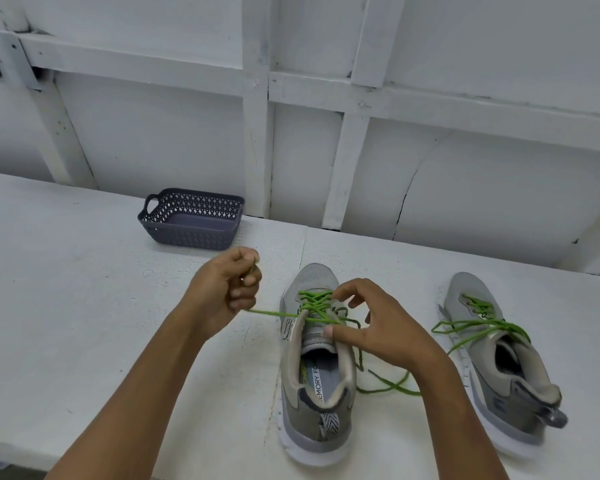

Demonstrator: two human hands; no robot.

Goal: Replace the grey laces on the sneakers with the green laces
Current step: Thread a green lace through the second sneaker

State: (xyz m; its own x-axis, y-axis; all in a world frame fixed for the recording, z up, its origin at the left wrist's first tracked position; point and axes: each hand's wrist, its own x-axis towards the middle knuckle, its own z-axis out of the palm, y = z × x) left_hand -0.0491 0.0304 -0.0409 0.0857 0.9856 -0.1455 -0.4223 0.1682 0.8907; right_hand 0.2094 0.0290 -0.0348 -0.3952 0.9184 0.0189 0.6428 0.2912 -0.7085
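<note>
Near the front edge of the tabletop, right of its middle, a grey shoe stands toe toward the back edge, with a green lace crossed through its eyelets. The left hand curls its fingers round one end of the lace and holds that strand taut toward the left edge. The right hand is spread wide and grips nothing. Its thumb presses on the lacing at the tongue, and the other fingers arch above the crossings. The loose end trails on the tabletop under the right wrist.

The sideways pull looks like the main risk. If the thumb slips, the shoe may skid or roll toward the left edge, and the crossings may tighten unevenly. Too long a pull would likely draw the loose end short. The right wrist could also snag that end and slacken the rows.

A second shoe stands toward the right edge, also laced green, and its loops reach toward the right forearm, which might catch them.

A dark basket sits at the back edge. Nothing shows inside it, and no grey laces are in sight.
</note>
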